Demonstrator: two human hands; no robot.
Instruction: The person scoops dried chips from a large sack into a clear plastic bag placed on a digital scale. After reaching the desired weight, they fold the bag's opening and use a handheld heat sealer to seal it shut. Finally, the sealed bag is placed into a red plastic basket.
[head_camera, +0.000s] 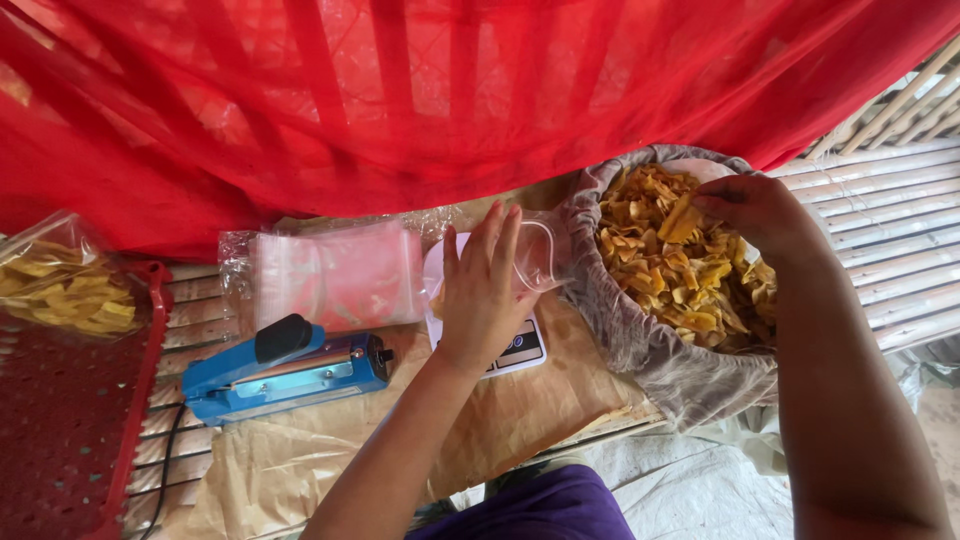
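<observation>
Left hand (482, 290) fingers loosely spread, resting on a clear bag (535, 255) and holding it upright-ish over the scale (515, 350). Bag mouth opening toward the right, at the basket; long axis roughly left to right, though hard to say since the palm covers most of it. Can't make out what's inside through the plastic. Scale mostly hidden under hand and bag, only the lower edge showing.

Right hand (750, 210) fingers pinched together on a few chips (685, 270), down in the cloth-lined basket (640, 350) just right of the bag. Fingertips partly buried, so exact grip unclear.

Further out: stack of empty bags (335, 275) left of the scale, blue sealer (285, 375) in front of them, all on brown paper (300, 465). Filled bag of chips (60, 285) far left on a red tray (70, 440), cut off by the edge. Red cloth (400, 100) blocking everything behind.
</observation>
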